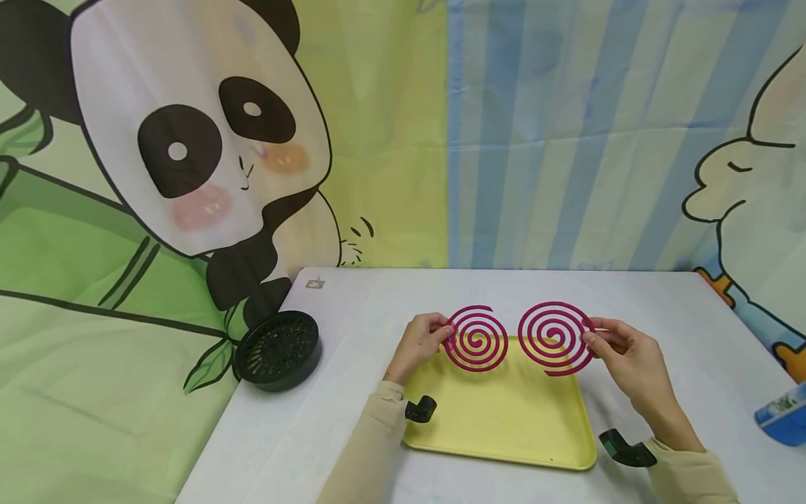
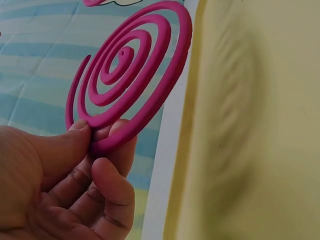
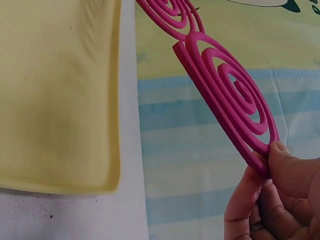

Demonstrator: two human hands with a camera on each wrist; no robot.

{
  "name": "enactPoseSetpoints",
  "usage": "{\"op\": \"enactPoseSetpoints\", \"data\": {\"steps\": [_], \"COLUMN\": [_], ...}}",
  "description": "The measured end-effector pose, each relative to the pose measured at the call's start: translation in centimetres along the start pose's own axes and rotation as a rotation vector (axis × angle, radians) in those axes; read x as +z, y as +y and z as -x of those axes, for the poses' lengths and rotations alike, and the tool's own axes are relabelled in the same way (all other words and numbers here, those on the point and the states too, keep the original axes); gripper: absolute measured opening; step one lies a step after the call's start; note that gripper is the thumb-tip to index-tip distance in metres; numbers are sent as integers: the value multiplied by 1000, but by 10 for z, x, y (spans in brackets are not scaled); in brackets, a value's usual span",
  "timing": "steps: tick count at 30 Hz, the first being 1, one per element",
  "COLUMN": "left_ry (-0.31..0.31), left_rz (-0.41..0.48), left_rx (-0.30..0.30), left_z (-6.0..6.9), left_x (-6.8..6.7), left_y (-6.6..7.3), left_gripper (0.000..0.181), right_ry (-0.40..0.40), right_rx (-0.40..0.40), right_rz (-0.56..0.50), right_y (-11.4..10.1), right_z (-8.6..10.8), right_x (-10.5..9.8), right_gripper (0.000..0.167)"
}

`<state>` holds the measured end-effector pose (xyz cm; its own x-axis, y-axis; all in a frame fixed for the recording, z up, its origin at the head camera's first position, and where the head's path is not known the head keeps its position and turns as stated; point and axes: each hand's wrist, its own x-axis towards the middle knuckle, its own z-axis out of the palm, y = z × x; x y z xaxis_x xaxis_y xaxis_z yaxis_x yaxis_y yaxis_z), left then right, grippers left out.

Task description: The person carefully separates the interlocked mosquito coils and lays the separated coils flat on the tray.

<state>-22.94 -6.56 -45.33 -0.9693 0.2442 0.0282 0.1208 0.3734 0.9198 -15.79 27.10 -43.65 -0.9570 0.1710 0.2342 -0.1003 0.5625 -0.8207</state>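
Two magenta mosquito coils are held up above a yellow tray (image 1: 504, 427), side by side and apart in the head view. My left hand (image 1: 418, 343) pinches the left mosquito coil (image 1: 476, 341) at its outer ring between thumb and fingers. At the other side, my right hand (image 1: 636, 360) pinches the outer edge of the right mosquito coil (image 1: 554, 336). Close up in the left wrist view, the left coil (image 2: 159, 97) stands tilted, its spiral facing the camera. The right wrist view shows the right coil (image 3: 217, 110) slantwise, thumb on its near rim.
A round black holder (image 1: 280, 350) with a slotted top stands at the table's left edge. Toward the right edge lies a blue container (image 1: 783, 416), partly cut off. Behind the white table (image 1: 352, 315) hangs a printed curtain (image 1: 390, 140) with a panda.
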Motion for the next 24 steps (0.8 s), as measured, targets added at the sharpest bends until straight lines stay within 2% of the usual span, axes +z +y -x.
{"op": "enactPoseSetpoints", "data": {"steps": [8,14,24], "left_ry": [-77,-120,-155], "left_rz": [-94,-143,-204], "left_rx": [0,-27,-43], "left_z": [2,3,5], "left_x": [-7,-9,-9], "left_y": [-5,-9,-14], "left_gripper": [16,15,16], "right_ry": [-10,-16,-15], "right_rx": [24,43,30], "right_rz": [11,15,9], "right_y": [-1,1,5], "right_z": [0,-1,0], "right_x": [-1,0,0], "right_gripper": [40,41,40]}}
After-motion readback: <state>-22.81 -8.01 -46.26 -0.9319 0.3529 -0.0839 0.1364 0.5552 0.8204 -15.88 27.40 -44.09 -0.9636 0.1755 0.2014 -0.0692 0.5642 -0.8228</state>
